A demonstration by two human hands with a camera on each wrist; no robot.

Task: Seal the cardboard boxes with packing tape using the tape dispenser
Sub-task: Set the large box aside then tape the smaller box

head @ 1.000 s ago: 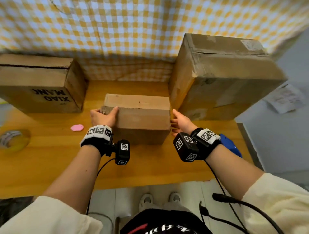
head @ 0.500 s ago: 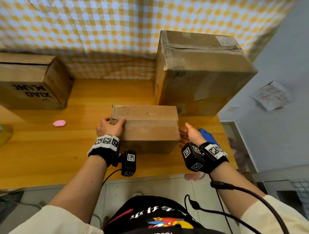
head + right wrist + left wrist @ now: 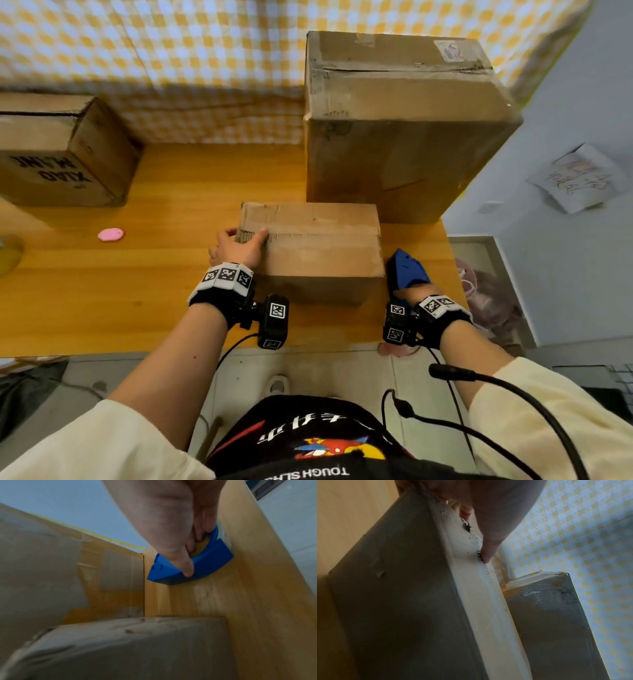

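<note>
Two hands busy.
Left hand (image 3: 236, 247) pinches small box (image 3: 318, 250) corner; right hand (image 3: 171, 523) curls round tape dispenser (image 3: 207, 563) beside it.

Three boxes: small box (image 3: 318, 246) at the left fingers (image 3: 258, 236), big box (image 3: 394, 120) beyond them, printed box (image 3: 58, 154) far left. One tape dispenser (image 3: 407, 274) in the right fingers (image 3: 187, 568). One pink lump (image 3: 110, 234).

Right hand (image 3: 412, 294) half-hidden (dispenser (image 3: 407, 272)), printed box (image 3: 58, 154) cropped
</note>
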